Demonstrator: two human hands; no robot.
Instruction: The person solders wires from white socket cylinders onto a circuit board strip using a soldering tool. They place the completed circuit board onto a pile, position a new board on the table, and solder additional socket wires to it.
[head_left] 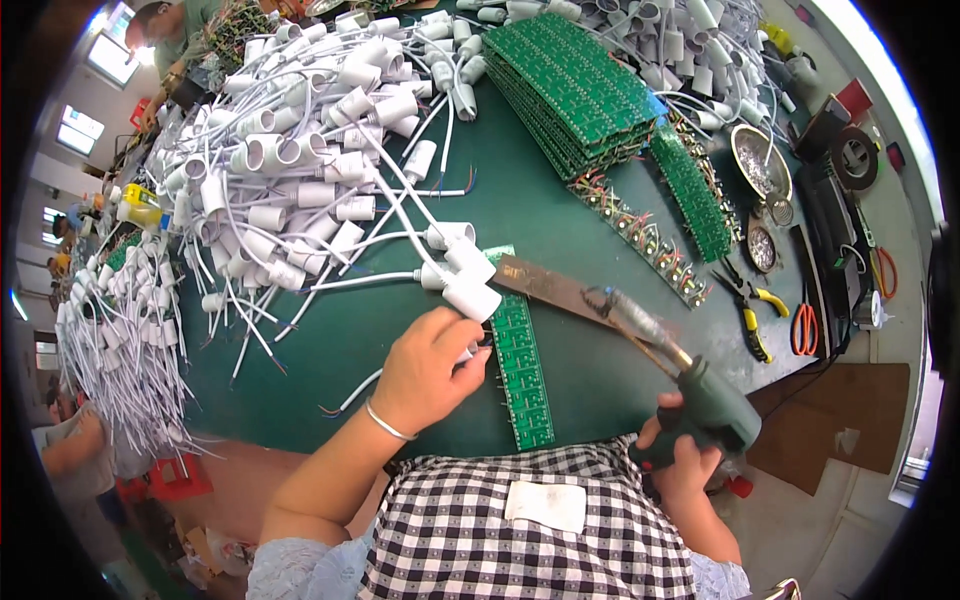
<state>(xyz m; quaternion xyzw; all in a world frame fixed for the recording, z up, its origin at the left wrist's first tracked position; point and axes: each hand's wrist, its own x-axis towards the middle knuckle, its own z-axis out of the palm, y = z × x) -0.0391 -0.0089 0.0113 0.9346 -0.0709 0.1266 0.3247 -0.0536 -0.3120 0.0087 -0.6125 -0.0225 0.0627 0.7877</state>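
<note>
Checked apron [440, 510] nearest | our left hand [425, 368] pinches a white piece [466, 354], kind unclear | right hand [688, 458] grips soldering gun [722, 408] | green board strip [524, 385] on bench [300, 400], likely light, stiff; we'd hold its edges

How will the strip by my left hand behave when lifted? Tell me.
The strip looks thin and straight, so probably light and fairly stiff. Small parts poke out along its left edge and might bend or snag. Round white sockets seem to overlap its far end and could roll.
</note>
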